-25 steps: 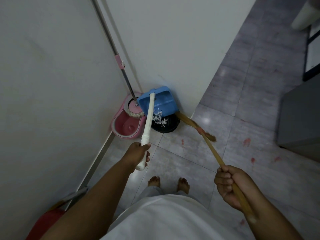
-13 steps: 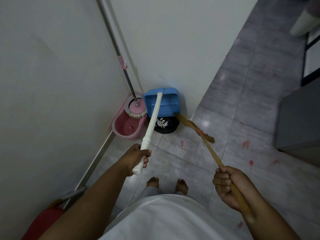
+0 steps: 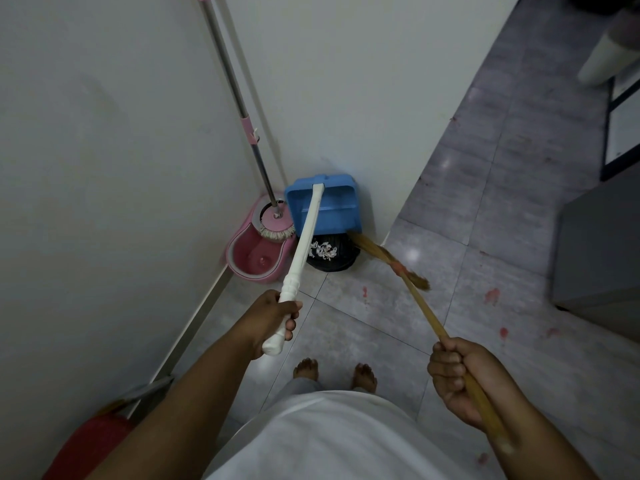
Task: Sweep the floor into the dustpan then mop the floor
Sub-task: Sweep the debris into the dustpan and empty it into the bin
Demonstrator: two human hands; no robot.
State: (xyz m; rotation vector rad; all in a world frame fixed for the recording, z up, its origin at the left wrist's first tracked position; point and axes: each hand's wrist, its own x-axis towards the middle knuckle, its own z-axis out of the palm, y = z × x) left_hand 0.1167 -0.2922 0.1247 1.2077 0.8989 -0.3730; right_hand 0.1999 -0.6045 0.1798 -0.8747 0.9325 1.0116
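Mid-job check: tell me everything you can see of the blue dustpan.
The dustpan is a blue plastic pan with raised side walls on a long white handle. The left hand grips the handle near its lower end, holding the pan tipped mouth-down over a black bin with white scraps inside. No scraps show on the pan. It hangs in the wall corner beside the pink mop bucket; the bristle tip of the broom reaches its lower right corner.

My dustpan (image 3: pixel 337 206) is smooth blue plastic, my broom (image 3: pixel 415 296) dry rough straw; the mop pole (image 3: pixel 232 81) is shiny metal, the floor tiles (image 3: pixel 450 209) glossy.
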